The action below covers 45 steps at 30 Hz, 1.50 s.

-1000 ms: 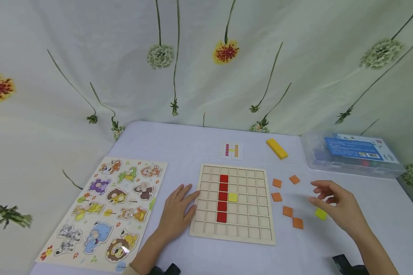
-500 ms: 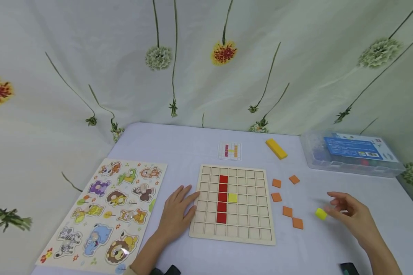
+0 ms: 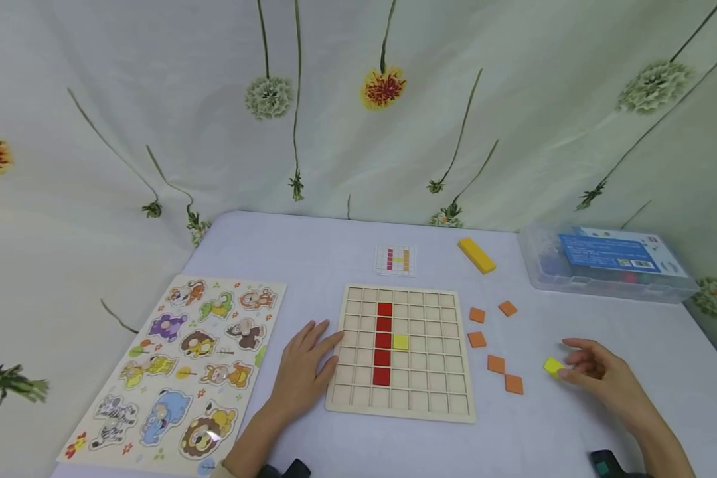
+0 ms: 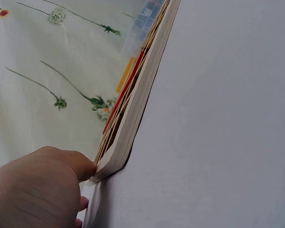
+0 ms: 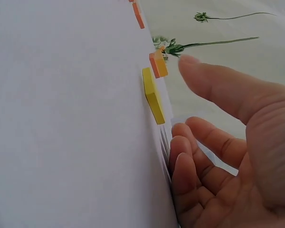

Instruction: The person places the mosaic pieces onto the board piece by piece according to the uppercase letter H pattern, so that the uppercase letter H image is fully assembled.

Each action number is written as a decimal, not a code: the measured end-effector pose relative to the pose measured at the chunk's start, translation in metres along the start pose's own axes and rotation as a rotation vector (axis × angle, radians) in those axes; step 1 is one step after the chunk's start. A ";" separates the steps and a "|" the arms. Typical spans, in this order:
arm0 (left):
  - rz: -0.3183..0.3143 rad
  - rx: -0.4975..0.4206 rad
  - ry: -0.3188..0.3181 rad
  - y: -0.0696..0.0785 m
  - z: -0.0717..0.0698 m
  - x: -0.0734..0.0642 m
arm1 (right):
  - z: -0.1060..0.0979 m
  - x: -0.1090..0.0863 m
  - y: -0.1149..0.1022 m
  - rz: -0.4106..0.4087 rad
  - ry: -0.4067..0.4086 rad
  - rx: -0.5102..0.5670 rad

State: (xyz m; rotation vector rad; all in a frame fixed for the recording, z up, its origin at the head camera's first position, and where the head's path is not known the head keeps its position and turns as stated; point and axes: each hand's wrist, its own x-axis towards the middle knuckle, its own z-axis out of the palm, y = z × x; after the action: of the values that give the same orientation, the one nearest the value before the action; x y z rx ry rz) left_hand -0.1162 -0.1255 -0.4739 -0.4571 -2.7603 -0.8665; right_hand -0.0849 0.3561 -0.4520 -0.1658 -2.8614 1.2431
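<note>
A square grid board (image 3: 401,403) lies on the table, with a column of red tiles (image 3: 383,340) and one yellow tile (image 3: 400,342) set in its cells. My left hand (image 3: 305,368) rests flat at the board's left side, thumb and forefinger at its edge. In the left wrist view the thumb touches the corner of the board (image 4: 128,128). To the right, my right hand (image 3: 603,378) is beside a loose yellow tile (image 3: 552,367) on the table. The right wrist view shows the thumb and loosely bent fingers apart, with that yellow tile (image 5: 153,97) beyond them.
Several orange tiles (image 3: 496,364) lie between board and right hand. A small pattern card (image 3: 396,260) and a yellow bar (image 3: 477,255) are behind the board. A clear plastic box (image 3: 609,262) stands back right; an animal puzzle sheet (image 3: 173,372) covers the left.
My right hand has drawn back from over the loose yellow tile to its right side, lower down. My left hand stays at the board's edge. The head view has shifted slightly.
</note>
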 end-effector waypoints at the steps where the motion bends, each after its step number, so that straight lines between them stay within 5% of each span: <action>1: -0.001 0.001 0.000 0.000 0.000 0.000 | 0.000 0.001 0.001 -0.012 -0.005 -0.011; 10: 0.004 0.001 0.001 -0.002 0.000 0.000 | 0.004 0.000 -0.003 -0.024 -0.038 -0.135; 32: 0.011 0.004 0.009 -0.003 0.002 0.000 | 0.004 0.001 -0.008 0.020 -0.038 -0.230; 45: 0.007 -0.015 0.006 0.000 0.000 0.001 | 0.000 0.002 -0.020 -0.040 0.105 -0.226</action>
State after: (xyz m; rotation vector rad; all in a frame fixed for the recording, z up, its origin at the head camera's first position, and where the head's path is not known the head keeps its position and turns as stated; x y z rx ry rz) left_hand -0.1167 -0.1256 -0.4739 -0.4661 -2.7463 -0.8858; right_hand -0.0883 0.3427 -0.4375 -0.1696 -2.8903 0.8737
